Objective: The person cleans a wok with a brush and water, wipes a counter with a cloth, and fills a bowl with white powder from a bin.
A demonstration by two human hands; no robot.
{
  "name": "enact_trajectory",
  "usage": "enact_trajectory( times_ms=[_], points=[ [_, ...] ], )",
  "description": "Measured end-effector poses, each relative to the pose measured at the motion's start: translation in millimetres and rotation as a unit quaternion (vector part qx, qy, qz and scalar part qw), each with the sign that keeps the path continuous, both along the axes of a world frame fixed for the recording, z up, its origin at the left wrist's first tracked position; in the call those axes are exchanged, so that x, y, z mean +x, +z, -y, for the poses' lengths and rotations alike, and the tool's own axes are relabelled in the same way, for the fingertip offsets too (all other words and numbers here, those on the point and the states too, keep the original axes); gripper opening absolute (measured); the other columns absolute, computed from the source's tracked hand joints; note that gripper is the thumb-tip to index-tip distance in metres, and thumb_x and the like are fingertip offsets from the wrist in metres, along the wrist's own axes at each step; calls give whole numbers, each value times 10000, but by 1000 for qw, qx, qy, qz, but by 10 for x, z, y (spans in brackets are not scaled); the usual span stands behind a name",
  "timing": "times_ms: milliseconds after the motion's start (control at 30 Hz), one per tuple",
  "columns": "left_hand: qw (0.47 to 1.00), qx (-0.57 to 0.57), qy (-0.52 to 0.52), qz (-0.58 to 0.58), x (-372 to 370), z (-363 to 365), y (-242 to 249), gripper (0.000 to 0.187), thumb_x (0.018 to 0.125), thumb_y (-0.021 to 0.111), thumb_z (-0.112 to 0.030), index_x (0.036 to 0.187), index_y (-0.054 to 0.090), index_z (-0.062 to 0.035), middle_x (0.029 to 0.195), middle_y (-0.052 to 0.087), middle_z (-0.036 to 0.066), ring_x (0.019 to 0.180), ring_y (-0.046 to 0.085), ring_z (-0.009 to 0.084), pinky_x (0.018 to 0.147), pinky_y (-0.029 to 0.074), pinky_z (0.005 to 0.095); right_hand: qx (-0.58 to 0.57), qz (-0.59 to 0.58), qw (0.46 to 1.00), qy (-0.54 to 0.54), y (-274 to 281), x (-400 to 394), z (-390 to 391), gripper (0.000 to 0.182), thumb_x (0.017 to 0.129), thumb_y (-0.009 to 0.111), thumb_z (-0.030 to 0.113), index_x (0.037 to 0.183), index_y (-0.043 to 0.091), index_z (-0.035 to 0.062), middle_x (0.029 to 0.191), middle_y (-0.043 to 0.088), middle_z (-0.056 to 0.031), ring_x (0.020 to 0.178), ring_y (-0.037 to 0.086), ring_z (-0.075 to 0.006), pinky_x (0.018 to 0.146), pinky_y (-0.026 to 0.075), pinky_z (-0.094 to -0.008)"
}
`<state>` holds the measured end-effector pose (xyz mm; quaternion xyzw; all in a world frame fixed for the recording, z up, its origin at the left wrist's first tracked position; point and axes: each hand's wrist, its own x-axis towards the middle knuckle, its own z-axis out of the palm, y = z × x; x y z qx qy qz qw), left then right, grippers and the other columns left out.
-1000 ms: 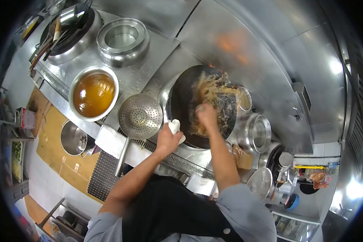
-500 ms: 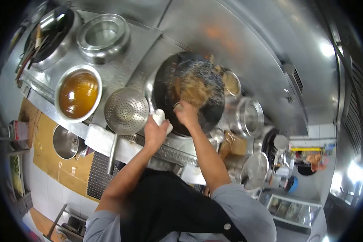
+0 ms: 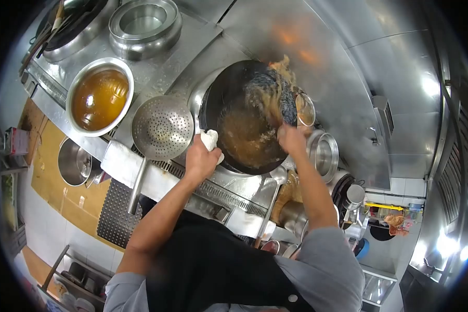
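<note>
The person stands over a steel cooking range, both forearms stretched forward to a black wok (image 3: 247, 117) that sits in the burner ring at the middle of the view. The left hand (image 3: 202, 158) is at the wok's near-left rim, its fingers curled tight around a white cloth (image 3: 211, 140) that pads the handle. The right hand (image 3: 292, 140) is at the wok's right edge, closed as if around a utensil handle, though the handle itself is too blurred to make out. Inside the wok, brownish noodles (image 3: 265, 112) are spread across the right half and heaped up against the far rim, with some rising above the edge.

Just left of the wok lies a perforated skimmer (image 3: 162, 127), its long handle pointing back toward the person. Farther left stands a metal bowl of amber liquid (image 3: 100, 99), and beyond it an empty steel pot (image 3: 144, 23) sits in another ring. To the right of the wok are a small ladle cup (image 3: 305, 109) at the rim and a steel canister (image 3: 323, 153) just beside the right hand.
</note>
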<state>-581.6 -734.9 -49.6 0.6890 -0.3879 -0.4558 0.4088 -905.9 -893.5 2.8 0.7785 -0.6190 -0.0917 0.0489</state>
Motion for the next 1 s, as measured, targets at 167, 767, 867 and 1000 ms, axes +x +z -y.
enact_trajectory(
  times_ms=[167, 767, 867, 1000],
  points=[
    [999, 18, -31, 13, 65, 43, 81, 657, 790, 732, -234, 1287, 493, 124, 1053, 694, 335, 1006, 681, 481, 926, 533, 501, 160, -68, 984, 23, 556, -522, -130, 391, 899, 633, 291, 1283, 665, 230, 1084, 728, -189, 1022, 701, -383, 900, 551, -525],
    [999, -16, -26, 33, -10, 4, -33, 679, 798, 722, -260, 1305, 482, 122, 986, 700, 328, 954, 685, 489, 859, 537, 524, 21, 436, 896, -86, -482, 1243, 311, 424, 831, 775, 268, 1205, 722, 75, 1106, 753, -183, 1020, 722, -306, 924, 545, -381],
    [999, -13, -29, 10, -76, -41, -42, 655, 793, 743, -236, 1284, 499, 123, 988, 700, 327, 954, 684, 492, 855, 538, 513, 53, 409, 908, -67, -608, 1480, -438, 424, 823, 760, 242, 1199, 723, 51, 1140, 725, -235, 1092, 693, -382, 989, 516, -422],
    [999, -39, -27, 7, -56, -45, -84, 611, 795, 766, -220, 1236, 519, 124, 989, 701, 322, 947, 691, 485, 850, 538, 488, 169, 253, 952, -38, -4, 778, -1061, 372, 803, 734, 287, 1109, 753, 77, 1104, 734, -210, 1086, 687, -412, 981, 528, -451]
  ],
)
